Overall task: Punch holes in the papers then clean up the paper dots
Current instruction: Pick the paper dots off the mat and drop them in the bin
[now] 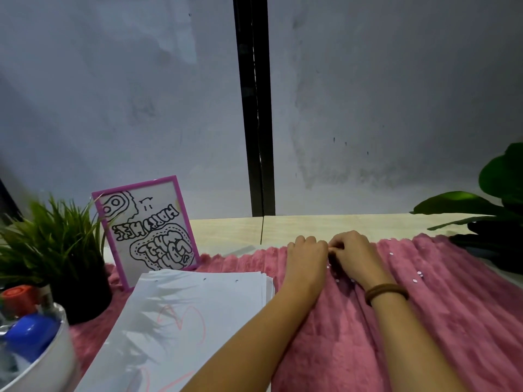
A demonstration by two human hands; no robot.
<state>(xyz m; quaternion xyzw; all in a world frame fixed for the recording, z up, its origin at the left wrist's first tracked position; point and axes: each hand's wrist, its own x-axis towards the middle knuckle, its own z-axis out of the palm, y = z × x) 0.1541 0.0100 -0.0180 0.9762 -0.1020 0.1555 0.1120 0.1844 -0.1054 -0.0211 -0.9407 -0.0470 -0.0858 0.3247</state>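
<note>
A stack of white papers (181, 321) lies on a pink fluffy cloth (424, 321), with two punched holes near its far edge. Small white paper dots (416, 280) are scattered on the cloth to the right of the stack. My left hand (307, 254) and my right hand (355, 253) sit side by side on the cloth, fingers curled and fingertips meeting. What they pinch between them is hidden. My right wrist wears a brown band. No hole punch is in view.
A pink-framed drawing (147, 227) stands behind the papers. A potted grass plant (56, 250) and a white tub (42, 363) of bottles are at the left. Dark leaves (495, 210) hang over the right edge. A wall rises behind the wooden table (353, 226).
</note>
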